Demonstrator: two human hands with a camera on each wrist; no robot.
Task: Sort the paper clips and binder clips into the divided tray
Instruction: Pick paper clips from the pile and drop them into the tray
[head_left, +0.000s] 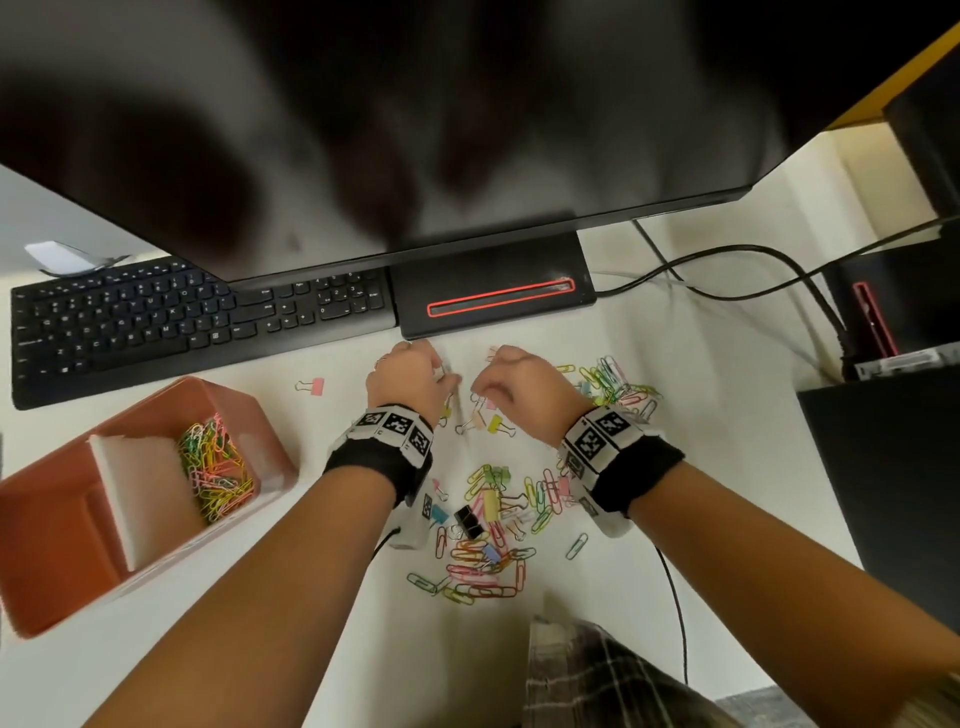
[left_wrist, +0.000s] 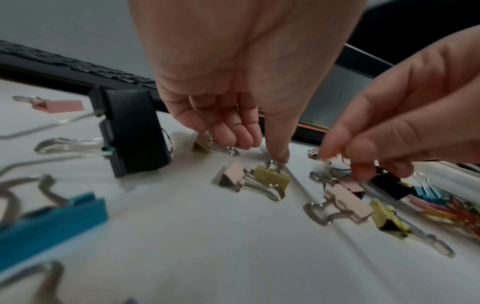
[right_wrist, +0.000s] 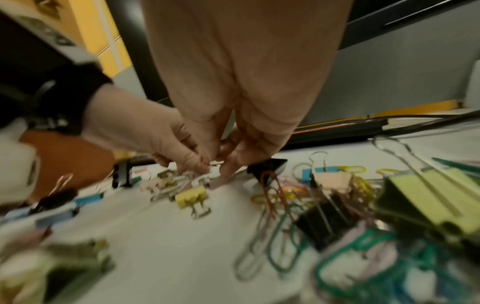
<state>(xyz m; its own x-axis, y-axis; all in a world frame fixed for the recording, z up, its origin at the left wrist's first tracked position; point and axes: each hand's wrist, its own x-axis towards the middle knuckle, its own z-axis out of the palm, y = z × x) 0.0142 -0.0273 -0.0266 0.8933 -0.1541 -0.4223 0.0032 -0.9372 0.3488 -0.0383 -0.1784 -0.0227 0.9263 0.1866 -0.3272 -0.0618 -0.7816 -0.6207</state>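
On the white desk my left hand (head_left: 445, 380) pinches the wire handle of a yellow binder clip (left_wrist: 272, 177) between thumb and forefinger (left_wrist: 277, 158). A pink binder clip (left_wrist: 232, 176) lies against it. Close to its right, my right hand (head_left: 480, 388) curls down, its fingertips (left_wrist: 362, 173) pinching another pink binder clip (left_wrist: 350, 200); the exact hold is partly hidden. A black binder clip (right_wrist: 267, 167) lies just beyond the right hand (right_wrist: 225, 167). The orange divided tray (head_left: 218, 388) stands at the left, with coloured paper clips (head_left: 215, 473) in its right compartment.
Mixed paper clips and binder clips lie heaped below my wrists (head_left: 483, 545) and right of the right hand (head_left: 618, 384). One pink binder clip (head_left: 311, 385) lies alone near the keyboard (head_left: 197, 312). The monitor base (head_left: 493, 296), cables (head_left: 727, 275) and a black box (head_left: 883, 467) border the area.
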